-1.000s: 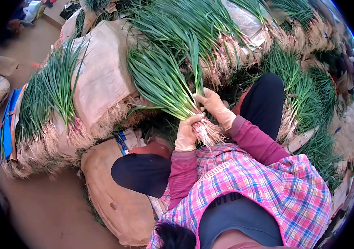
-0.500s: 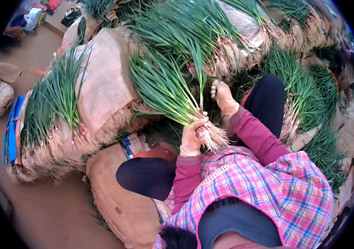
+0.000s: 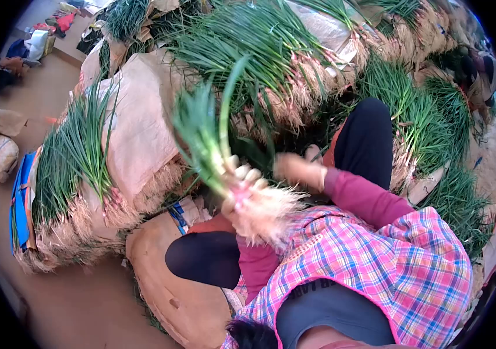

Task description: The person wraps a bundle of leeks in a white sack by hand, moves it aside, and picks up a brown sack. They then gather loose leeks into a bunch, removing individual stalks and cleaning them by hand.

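A bunch of green garlic [image 3: 204,139], with pinkish bulbs and long pale roots, is upright but tilted in front of my knees. My left hand [image 3: 249,175] is wrapped round its lower stems, fingers closed just above the roots. The bunch's leaves are blurred by motion. To the right of it, my right hand [image 3: 299,171] is apart from the bunch, near my right foot. Motion smears its fingers, so I cannot make out whether they hold anything. Both hands look gloved in a pale, tan colour.
A large pile of green garlic [image 3: 248,41] lies ahead, its roots towards me. Another row [image 3: 67,163] lies at the left beside a tan sack [image 3: 143,116]. More plants [image 3: 411,116] lie at the right. A brown padded seat or sack [image 3: 172,279] is beside my left knee.
My left hand has swung the bunch to the left, turning its roots more towards me. My right hand has moved down and slightly left, away from the leaves. The view has shifted slightly.
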The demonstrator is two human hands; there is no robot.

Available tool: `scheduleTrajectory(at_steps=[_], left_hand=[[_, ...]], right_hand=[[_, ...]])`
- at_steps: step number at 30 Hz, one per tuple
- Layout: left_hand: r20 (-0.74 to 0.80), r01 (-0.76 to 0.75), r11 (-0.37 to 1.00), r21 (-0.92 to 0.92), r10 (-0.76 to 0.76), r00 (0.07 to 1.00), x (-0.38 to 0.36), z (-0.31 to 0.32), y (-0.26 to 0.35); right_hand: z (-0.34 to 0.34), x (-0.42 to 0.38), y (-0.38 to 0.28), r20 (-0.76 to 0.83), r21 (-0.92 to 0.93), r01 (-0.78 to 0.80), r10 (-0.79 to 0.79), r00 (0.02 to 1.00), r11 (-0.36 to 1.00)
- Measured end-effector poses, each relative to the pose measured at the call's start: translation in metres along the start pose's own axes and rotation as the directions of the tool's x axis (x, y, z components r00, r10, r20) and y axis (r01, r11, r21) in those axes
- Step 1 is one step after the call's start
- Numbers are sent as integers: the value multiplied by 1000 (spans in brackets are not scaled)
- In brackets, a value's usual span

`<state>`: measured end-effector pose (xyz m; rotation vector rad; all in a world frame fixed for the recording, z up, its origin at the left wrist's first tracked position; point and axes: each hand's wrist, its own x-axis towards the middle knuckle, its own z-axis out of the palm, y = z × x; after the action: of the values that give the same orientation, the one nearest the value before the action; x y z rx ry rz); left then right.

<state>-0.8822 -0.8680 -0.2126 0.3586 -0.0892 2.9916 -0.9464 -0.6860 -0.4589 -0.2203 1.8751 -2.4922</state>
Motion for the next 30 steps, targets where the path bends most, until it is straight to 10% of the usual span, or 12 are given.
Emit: scheduleTrajectory(at_steps=[1, 2, 4, 7, 9, 12, 15, 18, 22, 24, 25, 30], left_hand=[[150, -42, 994, -101, 57, 987, 0, -9, 9], [221, -52, 993, -104, 74, 972, 1, -10, 16], [278, -95, 995, -41, 103, 955, 1, -10, 23], [61, -61, 986, 157, 52, 997, 1, -7, 9], [-109, 51, 966, 255, -23, 994, -2, -11, -3], [-230, 117, 956, 269, -54, 972, 0, -30, -11], [-320, 126, 923, 364, -3, 947, -2, -42, -12], [-374, 255, 913, 319, -126, 919, -1, -51, -12], [-427, 258, 899, 354, -90, 900, 1, -67, -20], [-499, 274, 888, 369, -59, 865, -5, -70, -14], [-462, 257, 895, 365, -66, 885, -3, -64, -16], [-473, 307, 873, 378, -103, 875, -3, -70, -15]], right_hand=[[-37, -40, 68, -253, 673, -281, 570, 782, 684], [-8, -53, -11, -3, 149, -787, 796, 605, 599], [8, -25, -71, 160, -755, -224, 504, 849, 616], [4, 70, -124, -188, -805, 65, -358, 915, 590], [-9, 115, -122, -199, -896, -84, -225, 954, 436], [-17, 145, -143, -86, -487, -406, 420, 903, 773], [10, 107, -202, 71, -46, -353, 355, 932, 935], [48, 56, -175, 132, -138, -184, 202, 971, 973], [61, 44, -187, 432, -795, 539, -365, 825, 277], [60, 44, -154, -59, -88, 59, -65, 996, 994], [46, 57, -153, -204, 94, -231, 246, 948, 968], [56, 80, -152, 38, 226, -439, 442, 896, 870]])
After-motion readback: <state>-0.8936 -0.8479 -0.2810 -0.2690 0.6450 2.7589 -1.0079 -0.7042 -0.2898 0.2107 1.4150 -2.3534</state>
